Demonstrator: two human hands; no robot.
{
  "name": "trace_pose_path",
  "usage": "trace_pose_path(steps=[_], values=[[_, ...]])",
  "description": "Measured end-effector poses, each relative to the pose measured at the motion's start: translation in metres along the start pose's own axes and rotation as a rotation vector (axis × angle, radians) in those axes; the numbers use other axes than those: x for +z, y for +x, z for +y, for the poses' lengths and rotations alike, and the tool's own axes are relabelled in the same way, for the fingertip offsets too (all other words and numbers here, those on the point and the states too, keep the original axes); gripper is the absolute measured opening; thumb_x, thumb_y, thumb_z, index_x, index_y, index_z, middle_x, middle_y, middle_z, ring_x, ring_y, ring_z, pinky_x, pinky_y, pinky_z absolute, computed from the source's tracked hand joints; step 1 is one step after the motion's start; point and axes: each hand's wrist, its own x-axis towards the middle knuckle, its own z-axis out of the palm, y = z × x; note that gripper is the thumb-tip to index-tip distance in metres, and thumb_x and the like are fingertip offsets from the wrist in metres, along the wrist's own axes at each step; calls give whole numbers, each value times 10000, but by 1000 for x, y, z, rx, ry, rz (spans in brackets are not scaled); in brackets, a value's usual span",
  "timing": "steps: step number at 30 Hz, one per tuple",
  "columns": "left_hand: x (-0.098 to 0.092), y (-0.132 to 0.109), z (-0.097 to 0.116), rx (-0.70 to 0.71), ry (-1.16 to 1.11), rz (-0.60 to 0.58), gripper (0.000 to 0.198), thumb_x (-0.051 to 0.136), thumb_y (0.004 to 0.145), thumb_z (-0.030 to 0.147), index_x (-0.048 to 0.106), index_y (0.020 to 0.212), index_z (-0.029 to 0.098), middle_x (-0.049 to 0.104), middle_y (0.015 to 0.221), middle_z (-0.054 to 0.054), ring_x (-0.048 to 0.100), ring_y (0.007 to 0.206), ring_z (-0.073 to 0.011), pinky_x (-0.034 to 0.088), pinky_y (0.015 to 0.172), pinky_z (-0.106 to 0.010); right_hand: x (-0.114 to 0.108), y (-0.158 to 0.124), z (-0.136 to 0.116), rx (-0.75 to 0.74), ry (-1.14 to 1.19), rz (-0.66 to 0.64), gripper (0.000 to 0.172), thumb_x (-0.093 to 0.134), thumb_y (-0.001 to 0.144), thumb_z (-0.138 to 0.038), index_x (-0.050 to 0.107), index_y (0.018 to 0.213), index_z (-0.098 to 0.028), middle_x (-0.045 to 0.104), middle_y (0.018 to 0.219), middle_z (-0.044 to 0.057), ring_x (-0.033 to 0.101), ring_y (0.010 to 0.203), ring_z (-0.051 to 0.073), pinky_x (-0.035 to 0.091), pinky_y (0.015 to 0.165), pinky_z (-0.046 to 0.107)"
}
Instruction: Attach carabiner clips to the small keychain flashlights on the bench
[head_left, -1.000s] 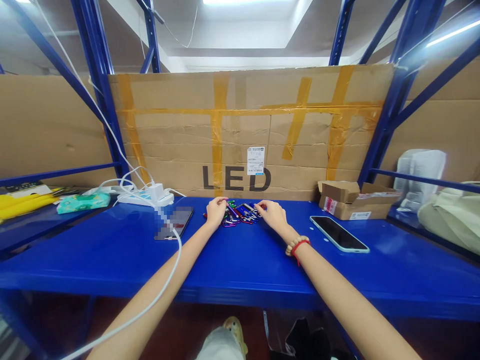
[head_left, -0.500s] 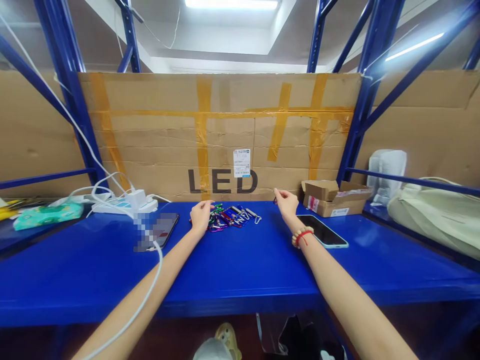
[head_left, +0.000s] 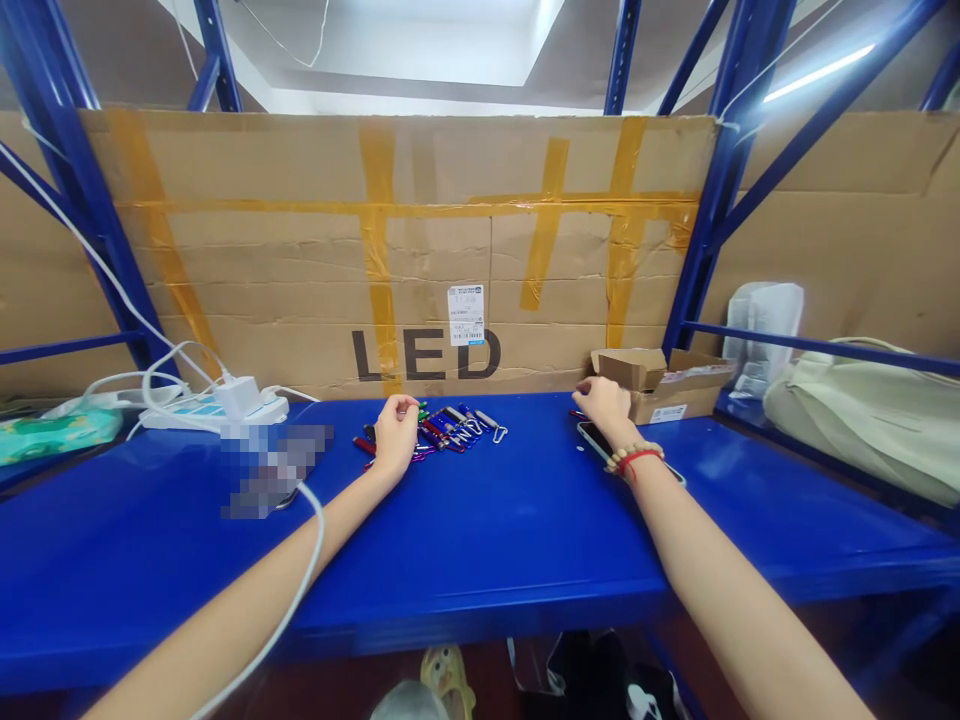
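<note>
A pile of small coloured metal tubes with carabiner clips [head_left: 450,428] lies on the blue tabletop, in red, green, purple, blue and silver. My left hand [head_left: 396,437] rests at the pile's left side, fingers drawn together in a pinch; whatever is between them is too small to make out. Farther right, my right hand [head_left: 606,408] is lowered to the table with curled fingers. A small red tube [head_left: 576,413] sticks out at its fingertips. Under that wrist lies a phone [head_left: 596,440], partly covered.
An open cardboard box [head_left: 664,388] stands just behind my right hand. On the left are a power strip [head_left: 191,415] with white cables and a blurred phone [head_left: 300,455]. A large cardboard panel [head_left: 300,290] closes off the back. A pale bag [head_left: 862,425] sits at far right.
My right hand has moved right and down to the tabletop beside the box, with the small red tube at its fingers. My left hand stays at the pile. The view has shifted slightly.
</note>
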Motion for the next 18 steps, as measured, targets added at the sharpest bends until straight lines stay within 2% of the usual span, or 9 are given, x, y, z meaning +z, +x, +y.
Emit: trace_pose_path(steps=[3, 5, 8, 11, 15, 18], values=[[2, -3, 2, -14, -16, -10, 65, 475, 661, 192, 534, 688, 189, 528, 632, 31, 482, 583, -119, 374, 611, -232, 7, 1, 2, -12, -232, -210, 188, 631, 684, -272, 696, 807, -146, 681, 864, 119, 613, 895, 256, 351, 877, 432], [4, -5, 3, -38, -38, -16, 68, 471, 653, 184, 531, 683, 186, 518, 628, 33, 470, 573, -114, 364, 596, -229, 9, 1, 1, -49, -281, -262, 154, 654, 675, -269, 695, 761, -149, 680, 830, 114, 620, 872, 257, 338, 880, 448], [5, -6, 5, -79, -100, -33, 76, 461, 646, 174, 527, 681, 180, 507, 620, 36, 456, 551, -105, 360, 569, -223, 10, 1, -6, -135, -274, -262, 78, 677, 637, -172, 703, 710, -164, 686, 802, 110, 630, 849, 243, 361, 865, 413], [6, -7, 7, -133, -154, -40, 77, 462, 634, 160, 526, 675, 173, 508, 614, 33, 453, 545, -100, 368, 552, -216, 9, -1, -12, -184, -228, -270, 132, 678, 626, -126, 721, 729, -197, 699, 823, 91, 640, 825, 213, 424, 762, 315], [5, -7, 9, -165, -171, -35, 80, 462, 627, 154, 529, 668, 168, 513, 615, 32, 451, 542, -95, 363, 535, -207, 7, -5, -12, -212, -121, -256, 132, 649, 711, -253, 730, 814, -238, 712, 832, 42, 644, 797, 175, 436, 611, 229], [4, -7, 10, -176, -170, -43, 77, 458, 628, 154, 525, 665, 166, 504, 600, 39, 443, 521, -85, 353, 532, -204, 2, -6, -8, -185, 39, -184, 167, 612, 755, -322, 728, 755, -201, 711, 741, 45, 643, 730, 165, 426, 571, 217]])
